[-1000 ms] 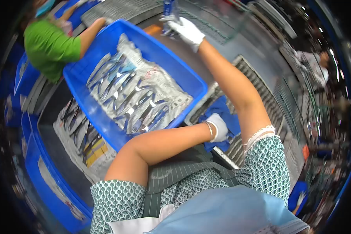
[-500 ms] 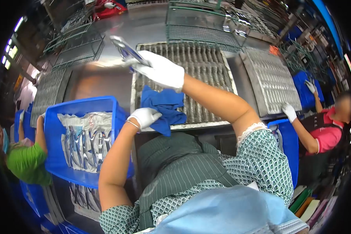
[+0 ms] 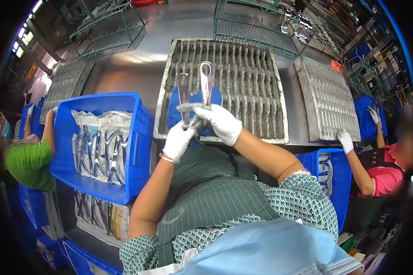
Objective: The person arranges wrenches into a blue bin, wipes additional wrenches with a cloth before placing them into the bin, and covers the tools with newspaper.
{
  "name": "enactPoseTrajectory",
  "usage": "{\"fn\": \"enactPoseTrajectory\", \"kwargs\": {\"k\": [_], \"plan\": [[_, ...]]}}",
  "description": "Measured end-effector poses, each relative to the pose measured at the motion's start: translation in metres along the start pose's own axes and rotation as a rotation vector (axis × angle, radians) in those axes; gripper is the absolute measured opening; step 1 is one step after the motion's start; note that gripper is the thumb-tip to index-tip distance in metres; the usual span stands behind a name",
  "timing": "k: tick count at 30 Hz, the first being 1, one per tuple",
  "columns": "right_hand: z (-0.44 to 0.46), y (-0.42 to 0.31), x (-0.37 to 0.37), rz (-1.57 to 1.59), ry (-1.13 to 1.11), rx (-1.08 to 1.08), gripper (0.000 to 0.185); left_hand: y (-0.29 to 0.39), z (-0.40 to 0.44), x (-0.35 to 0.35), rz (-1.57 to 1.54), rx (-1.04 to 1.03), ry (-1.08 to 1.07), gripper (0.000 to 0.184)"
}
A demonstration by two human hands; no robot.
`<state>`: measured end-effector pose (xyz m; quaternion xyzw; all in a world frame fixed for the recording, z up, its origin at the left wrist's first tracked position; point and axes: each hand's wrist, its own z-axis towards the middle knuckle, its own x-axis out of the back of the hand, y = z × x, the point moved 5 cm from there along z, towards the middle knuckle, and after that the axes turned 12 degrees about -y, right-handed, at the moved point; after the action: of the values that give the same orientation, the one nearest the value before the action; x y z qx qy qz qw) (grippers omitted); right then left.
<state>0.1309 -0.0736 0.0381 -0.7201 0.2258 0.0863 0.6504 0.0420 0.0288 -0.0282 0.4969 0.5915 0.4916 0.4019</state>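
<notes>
A shiny metal part [image 3: 206, 85] with two long upright arms, one ending in a loop, stands up from between my gloved hands. I cannot tell whether it is one piece or two. My left hand [image 3: 178, 140] is closed on its lower end. My right hand [image 3: 221, 123] is closed on it too, with fingers and thumb meeting the left hand's fingertips. Behind the part lies a blue cloth [image 3: 173, 107], partly hidden, on the near left of a grooved metal tray [image 3: 243, 87]; whether my left fingers also hold cloth is hidden.
At left stands a blue bin [image 3: 137, 133] with several curved metal pieces on newspaper [image 3: 101, 120]. Another blue bin [image 3: 342, 183] is at right. Green wire racks [image 3: 257, 39] stand behind the tray. Co-workers in green [image 3: 32, 160] and pink [image 3: 383, 172] work on either side.
My right hand has come down and back from the upper left with the metal part. My left hand has moved right and forward from the cloth to meet it.
</notes>
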Motion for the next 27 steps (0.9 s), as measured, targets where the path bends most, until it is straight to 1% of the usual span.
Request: {"fn": "enactPoseTrajectory", "kwargs": {"k": [1, 3, 4, 5, 6, 7, 8, 9, 10, 11, 13, 14, 15, 17, 18, 19, 21, 22, 23, 24, 25, 26, 27], "plan": [[0.001, 0.005, -0.009, 0.079, -0.040, 0.034, 0.039, -0.004, -0.011, 0.001, -0.007, 0.013, 0.045, 0.024], [0.005, 0.024, -0.016, 0.206, 0.082, -0.049, 0.045, -0.008, -0.031, -0.004, -0.189, 0.068, 0.103, 0.023], [0.005, 0.029, -0.023, 0.213, 0.058, -0.049, 0.047, -0.016, -0.046, -0.005, -0.283, 0.111, 0.146, 0.024], [0.007, 0.037, -0.029, 0.230, 0.031, -0.055, 0.049, -0.047, -0.048, -0.001, -0.325, 0.093, 0.170, 0.029], [0.012, 0.047, -0.032, 0.200, 0.011, -0.044, 0.052, -0.044, -0.059, -0.001, -0.334, 0.173, 0.186, 0.030], [0.015, 0.049, -0.035, 0.095, 0.090, 0.040, 0.052, -0.040, -0.064, -0.003, -0.343, 0.248, 0.197, 0.030], [0.020, 0.059, -0.030, 0.002, 0.052, 0.035, 0.051, -0.050, -0.064, -0.003, -0.379, 0.160, 0.212, 0.029], [0.021, 0.061, -0.032, -0.026, 0.049, 0.038, 0.050, -0.041, -0.067, -0.002, -0.337, 0.166, 0.191, 0.025], [0.022, 0.063, -0.033, -0.055, 0.045, 0.040, 0.049, -0.046, -0.067, 0.000, -0.363, 0.155, 0.207, 0.024], [0.025, 0.064, -0.036, -0.049, 0.067, 0.036, 0.049, -0.049, -0.067, -0.001, -0.391, 0.141, 0.223, 0.024], [0.037, 0.085, -0.035, 0.038, 0.037, 0.067, 0.051, -0.052, -0.063, -0.005, -0.535, 0.093, 0.240, 0.023], [0.037, 0.093, -0.033, 0.071, -0.041, -0.041, 0.052, -0.051, -0.061, -0.005, -0.604, 0.065, 0.247, 0.023], [0.042, 0.089, -0.033, 0.004, -0.006, 0.084, 0.054, -0.053, -0.061, -0.002, -0.600, 0.106, 0.228, 0.022], [0.049, 0.100, -0.028, 0.057, -0.029, 0.126, 0.054, -0.055, -0.063, 0.005, -0.589, 0.187, 0.188, 0.020], [0.052, 0.105, -0.018, -0.073, 0.045, 0.127, 0.046, -0.047, -0.061, 0.005, -0.563, 0.107, 0.238, 0.018], [0.057, 0.110, -0.011, -0.168, -0.007, 0.139, 0.049, -0.043, -0.061, 0.007, -0.516, 0.083, 0.261, 0.018], [0.064, 0.123, 0.016, -0.369, -0.083, -0.090, 0.053, -0.035, -0.061, 0.013, -0.426, 0.032, 0.309, 0.017], [0.062, 0.103, 0.030, -0.732, -0.062, -0.206, 0.057, -0.024, -0.063, 0.016, -0.397, 0.015, 0.319, 0.018], [0.053, 0.066, 0.025, -0.761, 0.072, -0.357, 0.050, -0.033, -0.065, 0.023, -0.360, 0.127, 0.292, 0.018], [0.055, 0.045, 0.033, -0.941, 0.197, 0.230, 0.042, -0.028, -0.065, 0.024, -0.403, 0.113, 0.326, 0.018], [0.063, 0.022, 0.041, -1.109, 0.248, 0.246, 0.036, -0.023, -0.065, 0.024, -0.445, 0.098, 0.361, 0.019], [0.059, 0.013, 0.049, -1.403, 0.479, 0.402, 0.039, -0.029, -0.064, 0.028, -0.404, 0.100, 0.377, 0.020], [0.059, 0.010, 0.053, -1.633, 0.600, 0.418, 0.042, -0.029, -0.064, 0.029, -0.419, 0.087, 0.371, 0.019]]}}
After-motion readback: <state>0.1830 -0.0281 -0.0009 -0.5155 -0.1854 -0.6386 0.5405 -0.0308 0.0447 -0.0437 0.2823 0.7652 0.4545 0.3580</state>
